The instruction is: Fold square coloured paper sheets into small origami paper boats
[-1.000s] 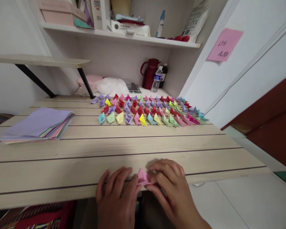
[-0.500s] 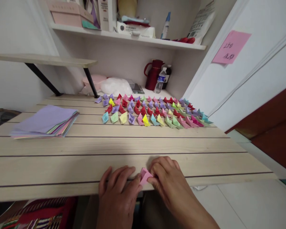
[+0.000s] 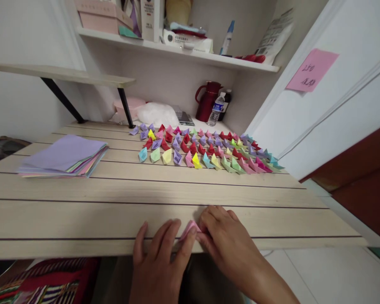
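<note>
A small folded piece of pink paper (image 3: 192,226) lies near the table's front edge, partly covered by my fingers. My left hand (image 3: 160,257) has its thumb on top of the paper, holding it between thumb and forefinger, while the other fingers rest spread on the wood. From the right side, my right hand (image 3: 223,236) pinches the paper's edge between thumb and curled fingers. Beyond the hands stand several rows of small folded paper boats (image 3: 211,150) in red, purple, pink, yellow, green and blue.
A stack of coloured paper sheets (image 3: 63,156), purple on top, lies on the slatted table (image 3: 114,196) at left. A raised wooden shelf (image 3: 63,74) stands behind it. At the back are a red jug (image 3: 207,103), a water bottle (image 3: 216,109) and a white plastic bag (image 3: 158,114).
My left thumb has moved right, onto the pink paper, which now looks flatter and more covered. My right hand keeps its pinch. The camera view has shifted slightly.
</note>
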Motion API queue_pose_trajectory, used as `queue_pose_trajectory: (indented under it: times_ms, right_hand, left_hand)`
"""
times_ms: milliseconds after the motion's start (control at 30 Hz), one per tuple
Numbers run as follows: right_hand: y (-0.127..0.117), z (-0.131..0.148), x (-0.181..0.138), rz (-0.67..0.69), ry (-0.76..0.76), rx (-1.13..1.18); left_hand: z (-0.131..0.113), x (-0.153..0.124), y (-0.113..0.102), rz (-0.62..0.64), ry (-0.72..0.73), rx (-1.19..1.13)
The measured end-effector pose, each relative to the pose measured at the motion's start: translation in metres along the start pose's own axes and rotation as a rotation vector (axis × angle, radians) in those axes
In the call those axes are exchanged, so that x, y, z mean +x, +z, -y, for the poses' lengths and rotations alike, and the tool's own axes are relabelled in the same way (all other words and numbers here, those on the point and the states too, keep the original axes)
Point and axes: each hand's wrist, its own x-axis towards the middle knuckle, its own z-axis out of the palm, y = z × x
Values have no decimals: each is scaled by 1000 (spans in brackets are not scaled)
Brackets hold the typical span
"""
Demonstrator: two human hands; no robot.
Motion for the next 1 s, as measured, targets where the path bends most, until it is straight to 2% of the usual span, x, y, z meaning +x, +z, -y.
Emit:
queue_pose_trajectory:
  times_ms: [100,200,267,333,433,500,600,667,733,900,1000]
  right_hand:
    - [-5,-3,3,23,21,53]
    - [-7,-9,3,38,14,210]
    - [-4,-13,-2,-20,25,316]
    - [3,-17,-13,-162,56,348]
    - [19,-18,-36,-395,57,242]
    - [30,-15,-51,-441,21,125]
    - [46,-10,-62,-508,-167,-64]
    - [54,-8,-62,-511,-289,-173]
    - [59,-9,-61,-478,-326,-240]
    - [61,-8,-60,-427,-275,-264]
    - [60,-3,-57,-476,-227,-267]
  left_hand:
    - [0,-3,0,12,15,20]
    - [0,-4,0,3,14,24]
    - [-1,-4,1,3,-1,24]
    - [-2,-3,1,6,-17,25]
    - [-3,-4,1,16,-26,33]
    - [-1,-4,0,33,-16,41]
    - [4,-3,-3,69,66,78]
    - [7,-2,-4,79,124,119]
    - [11,-1,-6,77,163,158]
    - [18,-2,-5,60,280,213]
    - [22,-6,-3,33,332,210]
